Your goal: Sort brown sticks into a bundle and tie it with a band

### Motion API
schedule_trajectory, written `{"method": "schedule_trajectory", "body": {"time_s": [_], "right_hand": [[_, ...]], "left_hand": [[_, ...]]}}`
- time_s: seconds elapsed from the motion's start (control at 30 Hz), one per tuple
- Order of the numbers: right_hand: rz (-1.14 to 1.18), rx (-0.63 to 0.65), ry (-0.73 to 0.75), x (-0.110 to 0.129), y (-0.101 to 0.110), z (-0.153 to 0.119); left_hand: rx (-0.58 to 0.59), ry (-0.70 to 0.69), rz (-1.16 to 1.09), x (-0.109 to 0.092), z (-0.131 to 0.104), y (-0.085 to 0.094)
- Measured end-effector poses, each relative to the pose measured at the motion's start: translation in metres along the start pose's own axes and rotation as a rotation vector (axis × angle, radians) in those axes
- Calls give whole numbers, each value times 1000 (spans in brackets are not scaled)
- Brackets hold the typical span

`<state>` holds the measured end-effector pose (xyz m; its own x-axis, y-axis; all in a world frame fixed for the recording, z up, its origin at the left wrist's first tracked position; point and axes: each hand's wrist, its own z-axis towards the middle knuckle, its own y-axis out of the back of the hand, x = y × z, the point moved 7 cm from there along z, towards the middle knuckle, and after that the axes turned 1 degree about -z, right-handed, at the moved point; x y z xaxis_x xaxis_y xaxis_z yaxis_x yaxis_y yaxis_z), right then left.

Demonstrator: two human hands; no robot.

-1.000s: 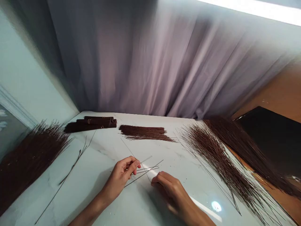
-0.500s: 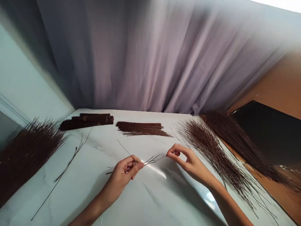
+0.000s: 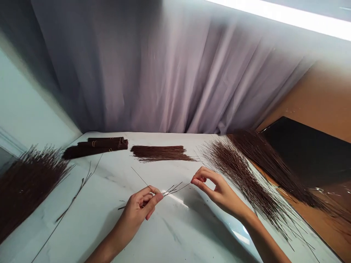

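My left hand [image 3: 144, 204] is closed on a few thin dark brown sticks [image 3: 172, 190], which stick out past the thumb and behind the palm. One of them slants up to the far left. To the right, my right hand [image 3: 212, 184] pinches the tip of one long thin stick [image 3: 183, 187] between thumb and forefinger. That stick runs back to the left hand, so both hands hold it over the table. Beyond them lies a loose row of trimmed sticks [image 3: 161, 152].
Tied bundles [image 3: 102, 145] lie at the back left. A big pile of sticks [image 3: 30, 186] covers the left side, with a few loose twigs [image 3: 75, 197] beside it. Two more piles, one on the table [image 3: 241, 175] and one past it [image 3: 276, 160], lie right. A curtain [image 3: 153, 73] hangs behind.
The view has tilted up slightly and shifted, so the table's things appear a little lower and further left. Both hands keep nearly the same pose and grip.
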<state>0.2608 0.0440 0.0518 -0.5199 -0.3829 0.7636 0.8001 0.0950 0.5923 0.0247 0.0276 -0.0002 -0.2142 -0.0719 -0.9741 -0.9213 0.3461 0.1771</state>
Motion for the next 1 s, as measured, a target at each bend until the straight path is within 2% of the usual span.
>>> {"method": "schedule_trajectory", "body": {"time_s": [0.2, 0.27, 0.33, 0.37, 0.4, 0.47, 0.53, 0.6, 0.7, 0.8, 0.87, 0.93, 1.0], "right_hand": [[9, -59, -16, -6, 8, -1], [-56, -184, 25, 0, 12, -6], [-169, -393, 114, 17, 14, -12], [-237, -462, 182, 29, 10, -15], [-318, -472, 270, 44, -1, -15], [-515, -313, 487, 74, -35, -10], [-710, -110, 659, 89, -68, -4], [-838, -44, 736, 91, -80, 2], [-933, -93, 705, 76, -71, 6], [-930, -90, 577, 53, -62, 5], [-810, -102, 497, 41, -53, 2], [-607, -186, 376, 29, -36, -1], [-363, -291, 155, 8, -14, -3]], "left_hand": [[24, 34, -86, 10, 5, -5], [15, 53, -123, 14, 7, -5], [-1, 47, -136, 16, 9, -6], [-5, 38, -132, 17, 10, -7], [-6, 26, -126, 19, 10, -9], [-14, 0, -108, 22, 12, -14], [-15, -13, -95, 27, 12, -18], [6, -12, -81, 30, 11, -22], [21, -5, -51, 28, 9, -20], [-16, 6, -20, 21, 8, -10], [-19, 4, -6, 17, 8, -6], [-13, 1, -4, 15, 7, -4], [-8, 2, -7, 15, 6, -2]]}}
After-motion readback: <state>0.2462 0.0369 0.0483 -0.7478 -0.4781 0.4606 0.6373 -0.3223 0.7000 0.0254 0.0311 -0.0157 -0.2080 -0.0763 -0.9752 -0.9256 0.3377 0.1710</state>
